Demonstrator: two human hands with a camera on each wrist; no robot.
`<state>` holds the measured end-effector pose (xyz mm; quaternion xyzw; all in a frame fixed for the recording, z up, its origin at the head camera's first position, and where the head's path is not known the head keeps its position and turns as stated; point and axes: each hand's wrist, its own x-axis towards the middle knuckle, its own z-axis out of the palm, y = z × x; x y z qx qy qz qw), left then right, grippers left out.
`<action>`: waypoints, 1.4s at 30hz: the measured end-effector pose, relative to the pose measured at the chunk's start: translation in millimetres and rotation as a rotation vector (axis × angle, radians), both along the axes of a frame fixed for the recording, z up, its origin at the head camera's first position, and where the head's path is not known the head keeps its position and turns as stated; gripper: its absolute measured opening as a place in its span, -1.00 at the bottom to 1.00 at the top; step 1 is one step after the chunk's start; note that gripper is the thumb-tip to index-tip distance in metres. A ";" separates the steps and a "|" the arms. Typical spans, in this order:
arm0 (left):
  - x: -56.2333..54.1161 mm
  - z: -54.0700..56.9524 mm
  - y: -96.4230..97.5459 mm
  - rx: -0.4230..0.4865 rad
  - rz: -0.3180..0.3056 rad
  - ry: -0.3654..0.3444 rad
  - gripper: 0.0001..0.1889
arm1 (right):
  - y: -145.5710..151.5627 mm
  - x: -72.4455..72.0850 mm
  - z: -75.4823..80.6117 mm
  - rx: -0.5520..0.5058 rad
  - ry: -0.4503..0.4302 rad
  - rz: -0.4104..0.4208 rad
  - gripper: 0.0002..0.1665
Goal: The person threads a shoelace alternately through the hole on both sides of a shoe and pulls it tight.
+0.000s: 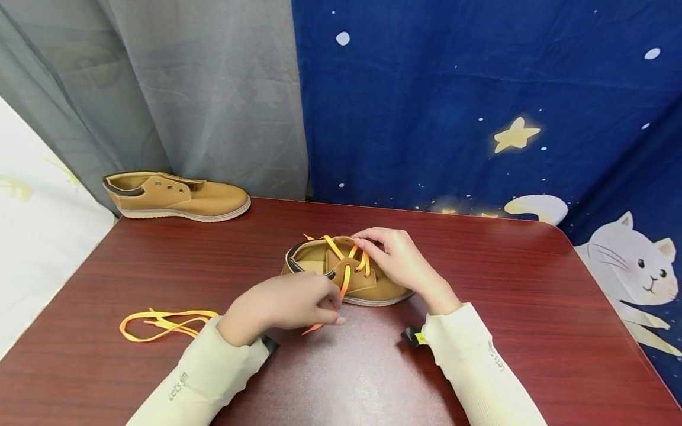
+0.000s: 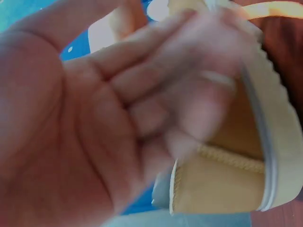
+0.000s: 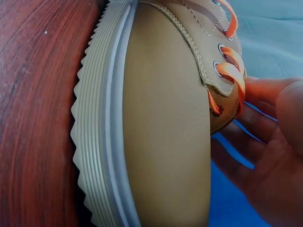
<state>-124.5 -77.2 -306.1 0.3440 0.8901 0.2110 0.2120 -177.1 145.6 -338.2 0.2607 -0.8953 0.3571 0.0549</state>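
A tan low shoe (image 1: 373,291) with orange laces stands on the table, toe to the right. My right hand (image 1: 396,257) holds it over the top: the thumb lies at the lacing and the fingers reach down the far side. In the right wrist view, an orange lace (image 3: 232,73) runs through the eyelets close to the fingertips. My left hand (image 1: 288,300) is in front of the heel, its fingers loosely bent and blurred in the left wrist view. One lace end (image 1: 313,329) shows below this hand, partly hidden by it.
Another orange lace (image 1: 165,322) lies looped on the dark red table (image 1: 74,331), left of the left forearm. A second tan shoe (image 1: 213,198), without laces, stands at the back left edge. Grey and blue curtains (image 1: 405,106) hang behind the table.
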 end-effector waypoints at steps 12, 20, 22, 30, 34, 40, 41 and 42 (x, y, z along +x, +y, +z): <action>-26.8 9.0 -1.6 0.355 0.633 0.361 -0.72 | 0.0 -1.0 0.3 -0.002 0.015 -0.014 -0.76; -51.2 -11.3 -4.8 0.022 0.731 0.182 -0.10 | 0.2 0.9 -0.2 -0.007 0.026 -0.019 -0.74; -55.6 -15.0 -6.8 -0.018 0.710 0.117 0.00 | 0.2 0.8 -0.3 -0.010 0.026 -0.021 -0.74; -69.6 -22.6 -13.8 0.087 0.612 -0.024 -0.33 | -3.6 0.5 -2.3 -0.002 0.023 -0.011 -0.75; -75.0 -26.6 -13.4 0.189 0.583 -0.055 -0.46 | -4.7 1.0 -3.5 0.003 0.010 -0.015 -0.75; -79.8 -31.6 -9.2 0.428 0.617 -0.053 -0.68 | -3.4 1.8 -3.4 0.005 0.009 -0.016 -0.74; -80.2 -31.8 -8.6 0.475 0.628 -0.070 -0.70 | -3.2 2.0 -3.0 0.005 0.010 -0.017 -0.74; -80.6 -31.6 -8.3 0.521 0.639 -0.094 -0.71 | -3.0 2.1 -2.7 0.006 0.011 -0.017 -0.74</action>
